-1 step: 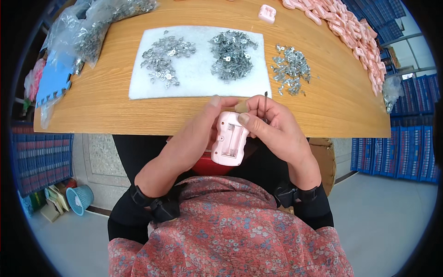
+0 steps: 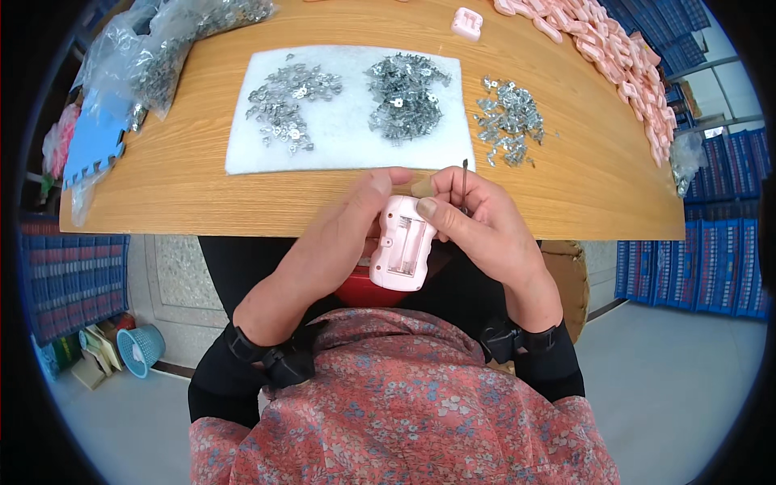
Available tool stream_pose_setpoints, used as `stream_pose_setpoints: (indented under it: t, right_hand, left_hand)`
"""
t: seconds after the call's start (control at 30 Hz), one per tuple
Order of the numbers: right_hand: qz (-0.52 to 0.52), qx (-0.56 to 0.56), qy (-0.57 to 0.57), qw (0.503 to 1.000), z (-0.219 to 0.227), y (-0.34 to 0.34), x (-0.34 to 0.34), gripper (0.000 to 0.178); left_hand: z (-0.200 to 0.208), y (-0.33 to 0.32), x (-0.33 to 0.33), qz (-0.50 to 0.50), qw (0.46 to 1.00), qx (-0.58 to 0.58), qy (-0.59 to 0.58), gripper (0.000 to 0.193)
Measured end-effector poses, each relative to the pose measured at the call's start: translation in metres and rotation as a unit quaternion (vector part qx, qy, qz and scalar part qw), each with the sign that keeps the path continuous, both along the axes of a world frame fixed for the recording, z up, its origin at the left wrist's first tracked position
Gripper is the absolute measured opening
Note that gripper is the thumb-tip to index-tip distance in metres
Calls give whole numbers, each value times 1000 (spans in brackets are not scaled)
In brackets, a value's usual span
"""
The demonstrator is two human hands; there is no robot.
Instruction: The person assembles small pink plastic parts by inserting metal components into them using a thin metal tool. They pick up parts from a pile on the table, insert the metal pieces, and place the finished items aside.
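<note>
One pink case (image 2: 396, 242) and tool (image 2: 465, 183) in right hand (image 2: 483, 225), left hand (image 2: 341, 228) half-open, bare wood (image 2: 182, 194) along table edge (image 2: 582, 235)

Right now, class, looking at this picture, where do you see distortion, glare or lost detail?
Head view: black rim around the scene, the blue racks bowed toward it; head view: bright glints on the metal pieces, crowded too small to count; head view: the pink casing between the left hand and right hand reads clearly.
</note>
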State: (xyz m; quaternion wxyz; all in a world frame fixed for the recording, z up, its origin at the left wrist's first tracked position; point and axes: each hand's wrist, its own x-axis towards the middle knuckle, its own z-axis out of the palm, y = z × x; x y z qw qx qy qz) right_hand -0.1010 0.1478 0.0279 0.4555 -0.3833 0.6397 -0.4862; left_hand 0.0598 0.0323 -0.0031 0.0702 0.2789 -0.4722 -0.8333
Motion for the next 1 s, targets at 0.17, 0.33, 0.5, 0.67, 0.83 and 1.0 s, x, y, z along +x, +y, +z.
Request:
stream_pose_setpoints:
  t: [0.17, 0.33, 0.5, 0.67, 0.83, 1.0]
  right_hand:
    - [-12, 23, 27, 999, -1, 6, 1, 23]
    - [-24, 30, 62, 997, 7, 9, 8, 22]
    - [-60, -50, -63, 995, 7, 13, 10, 18]
    - [-90, -102, 20, 991, -10, 14, 8, 21]
    - [-58, -104, 26, 993, -12, 10, 11, 26]
    - [-48, -41, -19, 998, -10, 4, 9, 28]
  left_hand:
    - [6, 3, 11, -56, 978, -193, 57, 39]
    - [15, 7, 6, -88, 917, -389, -5, 38]
    - [-7, 10, 3, -26, 956, -286, 58, 32]
    - [-6, 0, 11, -9, 965, 226, 135, 42]
    - [-9, 0, 11, -23, 942, 284, 177, 45]
    - [-3, 6, 10, -37, 939, 302, 159, 37]
